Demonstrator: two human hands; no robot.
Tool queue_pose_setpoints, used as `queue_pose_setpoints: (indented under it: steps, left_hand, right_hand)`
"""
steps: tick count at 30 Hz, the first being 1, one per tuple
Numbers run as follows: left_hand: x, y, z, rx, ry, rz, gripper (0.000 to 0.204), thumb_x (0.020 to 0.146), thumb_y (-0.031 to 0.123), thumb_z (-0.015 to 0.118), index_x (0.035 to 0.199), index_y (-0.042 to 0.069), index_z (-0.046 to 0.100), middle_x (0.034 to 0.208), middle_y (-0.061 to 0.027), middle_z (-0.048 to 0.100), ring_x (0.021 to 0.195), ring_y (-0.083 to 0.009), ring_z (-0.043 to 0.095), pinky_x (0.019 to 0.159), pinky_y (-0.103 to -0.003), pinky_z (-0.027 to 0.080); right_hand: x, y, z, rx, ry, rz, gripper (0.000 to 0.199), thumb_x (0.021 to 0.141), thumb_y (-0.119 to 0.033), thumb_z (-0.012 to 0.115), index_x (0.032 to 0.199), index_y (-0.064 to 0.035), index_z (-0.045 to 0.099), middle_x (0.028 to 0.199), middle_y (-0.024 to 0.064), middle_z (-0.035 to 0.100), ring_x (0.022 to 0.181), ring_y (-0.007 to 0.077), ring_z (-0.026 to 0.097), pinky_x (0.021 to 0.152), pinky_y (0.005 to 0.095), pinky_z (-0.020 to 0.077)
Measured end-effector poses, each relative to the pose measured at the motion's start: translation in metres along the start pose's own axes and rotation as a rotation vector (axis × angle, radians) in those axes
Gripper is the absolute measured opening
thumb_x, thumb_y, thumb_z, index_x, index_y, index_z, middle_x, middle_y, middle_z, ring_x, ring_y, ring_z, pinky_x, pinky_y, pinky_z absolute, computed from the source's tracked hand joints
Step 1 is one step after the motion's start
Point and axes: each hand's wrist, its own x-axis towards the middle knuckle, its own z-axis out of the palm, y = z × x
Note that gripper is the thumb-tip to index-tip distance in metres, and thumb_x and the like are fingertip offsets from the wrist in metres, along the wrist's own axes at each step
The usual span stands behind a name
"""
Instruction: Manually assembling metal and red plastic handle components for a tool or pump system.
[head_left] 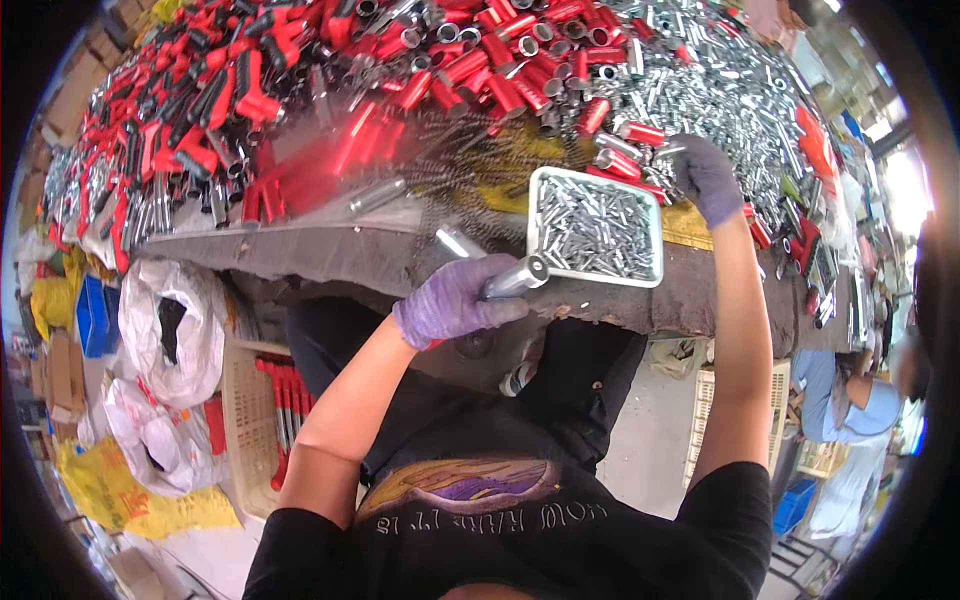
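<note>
My left hand (455,300), in a purple glove, is closed around a shiny silver metal tube (515,279) just off the table's front edge. The tube's end with a small central hole points right. Another silver cylinder (458,243) shows just beyond that hand; whether it is also held I cannot tell. My right hand (708,182), also gloved, reaches over the heap of small silver metal parts (745,100), fingers closed on a slim silver metal piece (670,152). Between the hands stands a white tray (596,276) holding many small metal pins (592,228).
Red metal sleeves (505,95) and red-and-black tool handles (250,90) are heaped across the back and left. Below the table's padded edge (370,255) sit white sacks (165,330) and a cream crate (250,430) with red-handled tools. Another person (850,400) is at the far right.
</note>
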Motion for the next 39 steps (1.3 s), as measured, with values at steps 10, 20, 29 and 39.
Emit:
queue_pose_setpoints:
  steps: [10,20,29,39]
  left_hand:
    - [0.0,-0.008,-0.007,0.098,-0.011,0.173,0.048,0.08,0.036,0.07,0.115,0.006,0.057,0.092,-0.0126,0.065,0.086,-0.0232,0.064,0.073,-0.035,0.049]
    - [-0.01,-0.002,-0.004,-0.047,-0.03,-0.006,0.041,0.082,0.027,0.069,0.114,0.005,0.058,0.095,-0.0067,0.063,0.088,-0.0146,0.057,0.08,-0.031,0.047]
    - [-0.004,-0.004,0.002,-0.251,-0.003,-0.074,0.037,0.08,0.019,0.069,0.11,0.002,0.055,0.086,-0.0006,0.058,0.077,-0.0098,0.053,0.069,-0.026,0.046]
    - [0.004,-0.009,0.007,-0.163,0.121,0.096,0.045,0.081,0.045,0.067,0.098,0.005,0.054,0.072,-0.0002,0.052,0.063,-0.0103,0.051,0.058,-0.026,0.042]
  right_hand:
    - [-0.114,-0.069,0.181,-0.308,-0.294,-0.106,0.023,0.085,-0.02,0.051,0.095,-0.0025,0.061,0.068,0.0088,0.059,0.059,0.0174,0.059,0.053,0.0317,0.0463]
    - [-0.105,-0.074,0.192,-0.93,-0.331,-0.5,0.011,0.079,-0.016,0.057,0.084,-0.0063,0.058,0.068,0.012,0.061,0.064,0.0326,0.062,0.056,0.0399,0.0496]
    - [-0.099,-0.051,0.189,-0.797,-0.203,-0.437,0.016,0.083,-0.021,0.056,0.089,-0.0064,0.056,0.069,0.0132,0.06,0.062,0.0341,0.061,0.053,0.0406,0.0493]
    - [0.001,-0.041,0.067,-0.914,-0.318,-0.584,0.036,0.089,-0.014,0.054,0.123,-0.0043,0.05,0.116,0.013,0.06,0.089,0.0244,0.065,0.079,0.0316,0.0516]
